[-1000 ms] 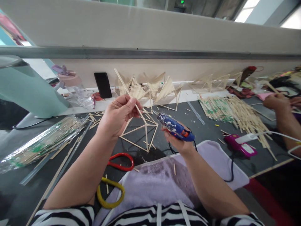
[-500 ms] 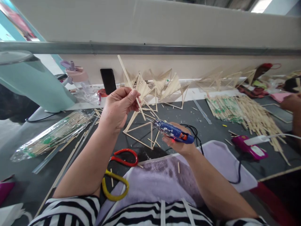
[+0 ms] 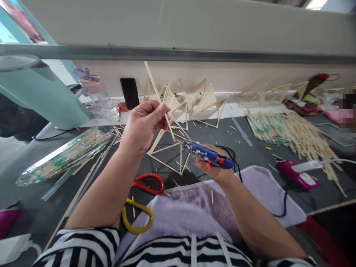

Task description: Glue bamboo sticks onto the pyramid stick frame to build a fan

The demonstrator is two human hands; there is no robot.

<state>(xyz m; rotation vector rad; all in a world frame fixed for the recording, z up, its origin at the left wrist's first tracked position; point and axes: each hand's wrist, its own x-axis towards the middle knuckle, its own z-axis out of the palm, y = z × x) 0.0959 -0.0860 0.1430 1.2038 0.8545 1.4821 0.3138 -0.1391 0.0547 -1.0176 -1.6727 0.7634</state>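
My left hand [image 3: 143, 128] pinches a thin wooden stick [image 3: 151, 78] between thumb and fingers, tilted with its upper end to the left. Wrapped in my right hand [image 3: 215, 173] is a blue hot glue gun [image 3: 204, 154], smeared with whitish glue and showing a red light. Its nozzle points left, right by the stick's lower end; whether they touch I cannot tell. Below and behind lies a frame of glued sticks [image 3: 164, 165] on the dark tabletop. Fanned stick structures [image 3: 194, 98] stand behind my left hand against the wall.
Red-handled and yellow-handled scissors [image 3: 151, 184] lie before me beside a purple cloth [image 3: 178, 213]. Bagged sticks [image 3: 72, 154] are at left, loose sticks [image 3: 306, 141] at right. A phone [image 3: 129, 93], bottle [image 3: 97, 91], teal tumbler [image 3: 58, 98] and magenta power strip [image 3: 299, 174] surround the work.
The view has shifted slightly. Both hands keep their holds, with the stick's lower end still close to the glue gun's nozzle. Another person's hand at the far right is now blurred out.
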